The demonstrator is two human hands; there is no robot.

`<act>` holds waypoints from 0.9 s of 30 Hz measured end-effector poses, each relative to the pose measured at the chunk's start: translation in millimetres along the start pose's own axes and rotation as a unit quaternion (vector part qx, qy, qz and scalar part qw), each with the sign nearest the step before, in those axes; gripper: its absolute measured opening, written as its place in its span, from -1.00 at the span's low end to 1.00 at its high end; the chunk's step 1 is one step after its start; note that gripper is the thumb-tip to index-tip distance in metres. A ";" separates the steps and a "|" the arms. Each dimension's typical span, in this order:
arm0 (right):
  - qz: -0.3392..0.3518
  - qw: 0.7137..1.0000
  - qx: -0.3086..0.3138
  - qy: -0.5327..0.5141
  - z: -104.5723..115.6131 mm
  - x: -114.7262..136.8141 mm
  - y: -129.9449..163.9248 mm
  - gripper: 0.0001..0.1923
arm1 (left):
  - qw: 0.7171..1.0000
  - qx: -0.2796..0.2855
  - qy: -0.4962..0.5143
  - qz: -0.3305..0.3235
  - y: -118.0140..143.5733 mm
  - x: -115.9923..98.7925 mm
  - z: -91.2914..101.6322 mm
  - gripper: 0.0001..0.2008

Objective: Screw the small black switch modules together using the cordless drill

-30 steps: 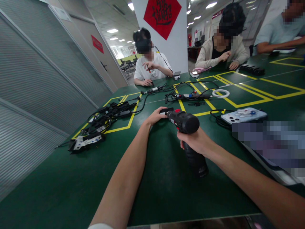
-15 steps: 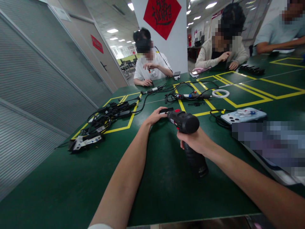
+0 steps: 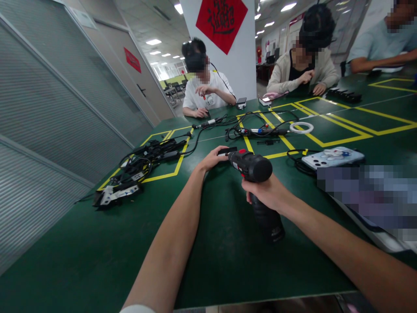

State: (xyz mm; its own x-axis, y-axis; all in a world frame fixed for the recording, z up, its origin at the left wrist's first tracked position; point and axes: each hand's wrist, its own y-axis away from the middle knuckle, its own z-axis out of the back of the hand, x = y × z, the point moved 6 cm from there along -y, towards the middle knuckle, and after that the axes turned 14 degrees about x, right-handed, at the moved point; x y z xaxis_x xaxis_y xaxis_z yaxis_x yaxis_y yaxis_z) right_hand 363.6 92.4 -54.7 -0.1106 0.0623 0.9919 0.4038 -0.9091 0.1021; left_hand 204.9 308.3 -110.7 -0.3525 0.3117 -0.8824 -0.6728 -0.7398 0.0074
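Currently: right hand (image 3: 265,193) wrapped round drill (image 3: 252,167) grip; nose points far-left; left hand (image 3: 211,160) pinches small black part (image 3: 227,151) at tip.

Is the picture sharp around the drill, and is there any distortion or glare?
Head view: the black drill and right hand are sharp; straight wall lines bow at the left edge, a wide-lens distortion; ceiling lights leave a soft sheen on the green table, no hard glare.

Black drill (image 3: 252,167) with red trim; dark green desk (image 3: 81,243) crossed by yellow tape lines (image 3: 342,124); white ring (image 3: 301,127); black cables (image 3: 146,158); red wall sign (image 3: 221,19), black characters.
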 end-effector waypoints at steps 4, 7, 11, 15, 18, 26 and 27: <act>-0.007 1.000 -0.003 -0.001 0.0 1.3 0.2 -0.93 | 1.000 0.025 -0.002 0.000 -0.3 -1.1 -2.1 -0.36; 0.003 1.000 0.000 0.000 -0.7 2.9 -0.2 -0.93 | 1.000 0.024 -0.017 0.005 -0.8 0.2 -0.8 -0.36; -0.003 1.000 -0.005 0.000 -0.1 2.0 -0.2 -0.93 | 0.999 0.026 -0.020 -0.001 -2.1 3.0 1.0 -0.36; -0.005 1.000 -0.007 0.009 0.8 1.9 -0.1 -0.92 | 0.999 0.030 -0.020 -0.006 -2.8 4.8 1.8 -0.35; -0.007 1.000 -0.007 0.009 1.1 1.2 -0.3 -0.94 | 0.999 0.029 -0.022 -0.006 -3.2 5.6 2.1 -0.35; -0.009 1.000 -0.007 0.000 0.0 4.5 1.1 -0.92 | 1.000 0.025 -0.017 -0.007 -3.5 6.8 2.4 -0.37; -0.010 1.000 -0.009 -0.001 0.1 4.2 1.0 -0.91 | 1.000 0.026 -0.016 -0.008 -3.3 6.5 2.2 -0.37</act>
State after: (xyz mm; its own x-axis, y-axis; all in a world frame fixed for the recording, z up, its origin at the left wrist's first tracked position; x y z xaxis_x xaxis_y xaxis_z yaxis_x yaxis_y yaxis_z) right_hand 363.6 91.8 -50.4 -0.1167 0.0813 0.9898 0.3860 -0.9146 0.1207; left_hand 203.4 314.1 -115.4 -0.3618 0.3427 -0.8670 -0.7109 -0.7030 0.0188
